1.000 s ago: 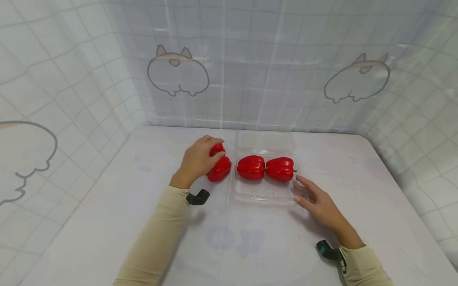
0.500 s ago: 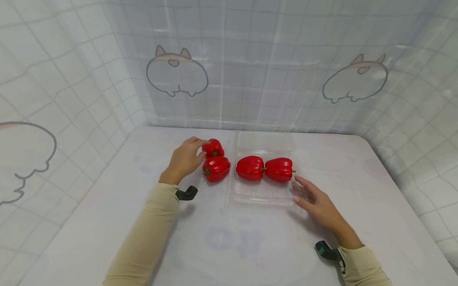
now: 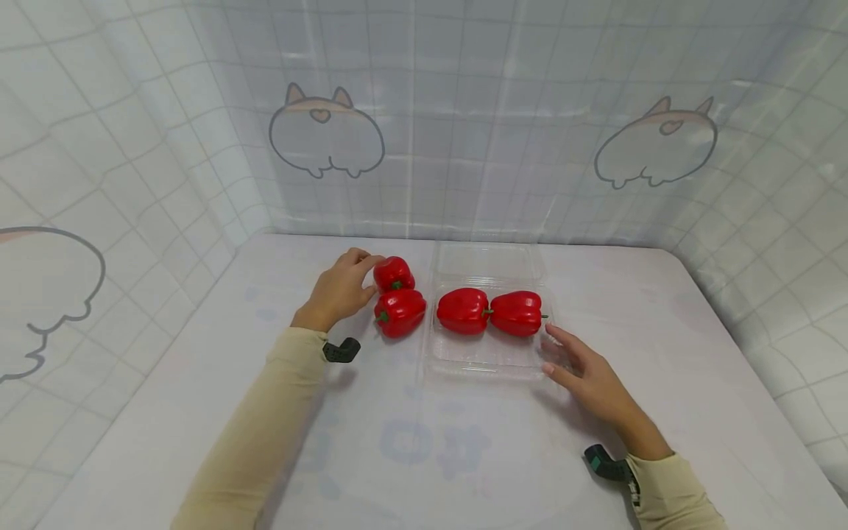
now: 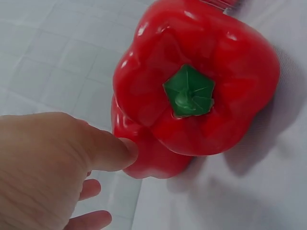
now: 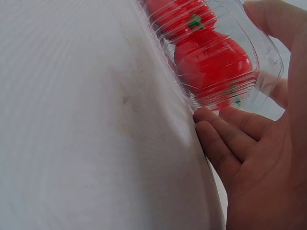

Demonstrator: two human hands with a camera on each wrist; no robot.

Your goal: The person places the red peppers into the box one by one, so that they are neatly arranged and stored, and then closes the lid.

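Observation:
My left hand (image 3: 339, 288) is beside a red bell pepper (image 3: 394, 274) on the table, its fingers at the pepper's left side. In the left wrist view the thumb (image 4: 115, 152) reaches this rear pepper (image 4: 156, 160), partly hidden behind a nearer bell pepper (image 4: 230, 105) with a green stem. That nearer pepper (image 3: 400, 313) lies just in front of it. A clear plastic clamshell box (image 3: 490, 350) with its lid laid back holds two more bell peppers (image 3: 462, 311). My right hand (image 3: 592, 383) rests against the box's right side, fingers mostly straight.
The box's clear lid (image 3: 486, 259) lies toward the back of the white-covered table (image 3: 437, 471). A tiled-pattern curtain (image 3: 457, 147) rises behind and at both sides. Dark wrist devices (image 3: 341, 351) are on both wrists.
My left hand has drawn back leftward from over the rear pepper, uncovering it and the front pepper's stem. The right hand and the box stay in place.

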